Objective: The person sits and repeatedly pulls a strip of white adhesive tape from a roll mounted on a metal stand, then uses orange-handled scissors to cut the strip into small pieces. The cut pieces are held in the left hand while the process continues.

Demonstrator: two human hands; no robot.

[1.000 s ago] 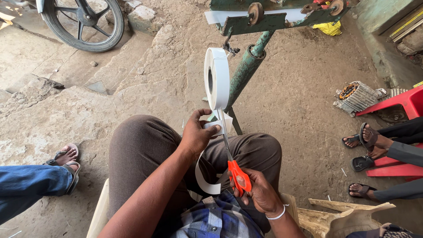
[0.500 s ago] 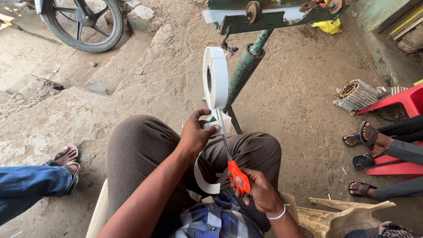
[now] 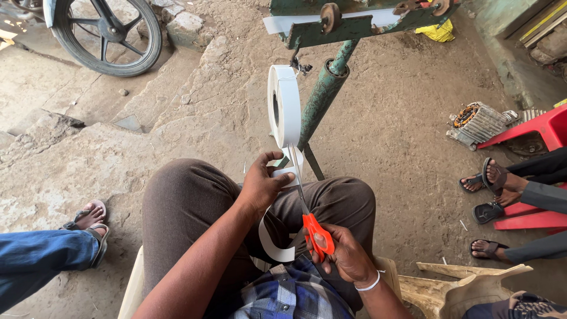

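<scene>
1. White strip (image 3: 277, 251) runs down from the big white roll (image 3: 284, 106), passes through the left hand and hangs in a loop over the person's lap.
2. Left hand (image 3: 263, 184), just below the roll, pinches the strip between thumb and curled fingers (image 3: 282, 175), holding a short stretch of it taut.
3. Scissors (image 3: 310, 218) with orange handles stand beside that hand, blades pointing up toward the roll and meeting the strip at the pinched stretch; whether the blades are apart or together cannot be told.
4. Right hand (image 3: 345, 257), below the roll and nearer the body, grips the orange handles with fingers closed around them; a white band circles its wrist.
5. The roll stands on edge beside a slanted green metal post (image 3: 322, 94), which carries a green frame (image 3: 360, 18) above the roll.
6. Brown trousers (image 3: 189, 212) cover the knees under both hands, well below the roll.
7. Far left of the roll, a spoked wheel (image 3: 106, 35) rests on the dirt ground (image 3: 401, 118).
8. Left and lower, another person's sandalled foot (image 3: 88, 218) and blue trouser leg show.
9. Right of the roll lie a ribbed motor part (image 3: 478, 121), a red plastic chair (image 3: 540, 127) and other people's sandalled feet (image 3: 493, 177).
</scene>
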